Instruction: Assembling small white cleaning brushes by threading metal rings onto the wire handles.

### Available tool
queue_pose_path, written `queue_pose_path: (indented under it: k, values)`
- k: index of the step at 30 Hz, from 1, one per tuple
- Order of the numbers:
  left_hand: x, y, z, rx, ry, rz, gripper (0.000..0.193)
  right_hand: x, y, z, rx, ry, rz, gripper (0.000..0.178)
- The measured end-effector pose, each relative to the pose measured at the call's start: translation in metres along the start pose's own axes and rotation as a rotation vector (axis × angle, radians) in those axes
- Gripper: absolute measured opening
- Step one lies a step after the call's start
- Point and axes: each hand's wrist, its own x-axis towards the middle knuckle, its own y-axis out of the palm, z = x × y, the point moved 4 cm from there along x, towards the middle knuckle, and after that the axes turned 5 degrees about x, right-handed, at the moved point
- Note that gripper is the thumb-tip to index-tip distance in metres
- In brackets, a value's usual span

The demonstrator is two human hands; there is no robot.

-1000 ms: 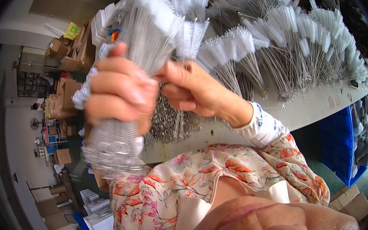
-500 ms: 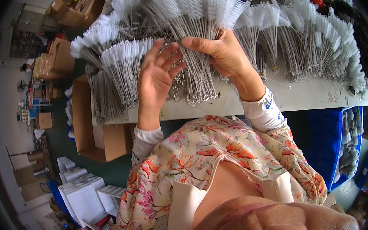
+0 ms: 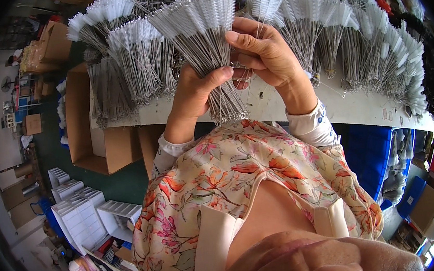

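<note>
Upright in front of me is a fanned bundle of thin wire tube brushes, with white bristle heads above and twisted wire stems below ending in small rings. My left hand is closed around its stems, thumb across the front. Beside the bundle's right edge, my right hand has its fingers bent and its thumb tip at the bristles. A few separate brushes rise behind that hand, and a thin stem runs down past its fingers. How its fingers grip them is partly hidden.
More brush bundles line the pale worktable on both sides. An open cardboard box stands to the left, and a blue crate sits below the table at right. White plastic bins and another person are at lower left.
The bundle has moved nearer and slightly left. My left hand, open beside it before, now grips its stems. My right hand has released the bundle's middle and shifted to its right edge.
</note>
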Motion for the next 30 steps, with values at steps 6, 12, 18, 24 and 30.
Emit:
queue_pose_path:
  k: [6, 12, 18, 24, 30]
  values:
    - [-0.003, -0.008, -0.002, -0.019, 0.015, -0.014, 0.037, 0.001, 0.004, -0.002, -0.027, -0.06, -0.091, 0.032]
    - [-0.002, -0.008, -0.006, -0.088, 0.029, -0.04, 0.038, 0.009, 0.0, -0.006, -0.065, -0.007, -0.048, 0.017]
    - [-0.003, -0.007, -0.01, -0.041, 0.1, -0.096, 0.032, 0.005, 0.009, -0.001, -0.087, -0.134, -0.101, 0.013]
    - [-0.001, -0.01, -0.013, 0.125, 0.139, -0.05, 0.022, 0.004, 0.012, 0.001, -0.02, -0.181, 0.017, 0.015]
    - [-0.001, -0.003, -0.017, 0.232, 0.182, -0.027, 0.019, 0.004, 0.007, 0.008, -0.135, -0.193, -0.009, 0.012]
